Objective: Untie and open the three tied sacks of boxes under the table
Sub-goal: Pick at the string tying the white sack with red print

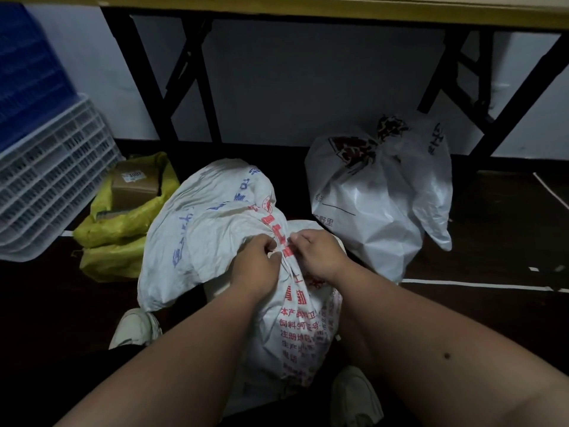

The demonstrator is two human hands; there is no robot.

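Woven white plastic, printed in red and blue, is bunched into a knot (284, 246) at the neck of the nearest sack (234, 241), and both grips are on it: the left hand (258, 266) pinches the gathered material from the left with curled fingers, and the right hand (320, 254) pinches it from the right, thumb and forefinger closed narrowly on the twist. This sack lies on the dark floor (492, 241) directly in front of the person, between 2 pale shoes, and is still tied. Beyond it to the right stands a second white sack (378, 204), its top still gathered in a knot, well apart from the hands. To the left sits a yellow sack (123, 229), already gaping, with a brown cardboard box (135, 186) showing inside. So by my reading 1 of 3 is open, and this is the second. The surface (308, 10) hangs overhead on black folding legs; stacked white and blue crates (46, 180) stand at the far left. The risk here is the knot itself: pulling both sides outward could cinch it tighter instead of loosening it, and the slick woven material may slip from such a narrow pinch. A hard tug could also tear the neck or tip the sack onto the shoes.
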